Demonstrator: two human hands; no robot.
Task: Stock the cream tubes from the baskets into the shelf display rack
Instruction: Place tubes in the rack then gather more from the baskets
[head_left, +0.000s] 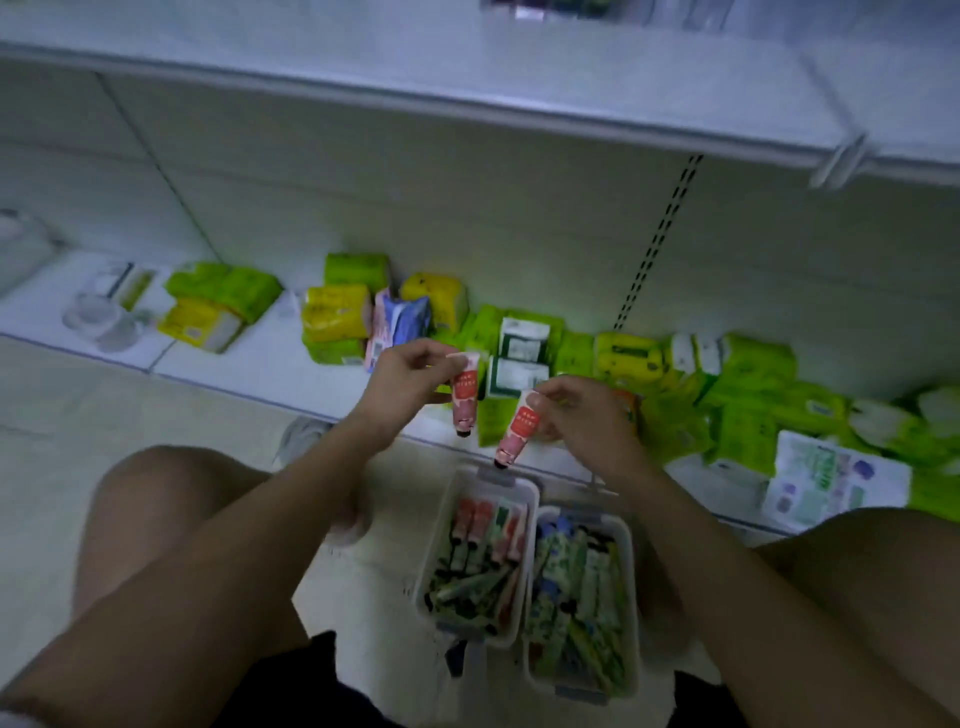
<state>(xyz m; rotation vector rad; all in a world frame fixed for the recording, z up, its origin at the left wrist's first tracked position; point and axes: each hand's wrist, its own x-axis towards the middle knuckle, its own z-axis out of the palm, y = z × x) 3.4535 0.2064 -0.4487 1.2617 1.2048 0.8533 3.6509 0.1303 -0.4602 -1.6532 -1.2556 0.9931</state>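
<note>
White shelf (467, 88) stands above and beyond your hands: left hand (402, 387) and right hand (582, 415) each pinch one pink tube, (464, 397) and (517, 431), caps hanging down, over the baskets (530, 493).

Bare forearms, no sleeves in view. Left hand (402, 382) and right hand (584, 418) without gloves, rings or watch. Bare knees and thighs — dark shorts (291, 686), black, hem across upper legs. Light-coloured shoe (301, 439) — blurred.
</note>
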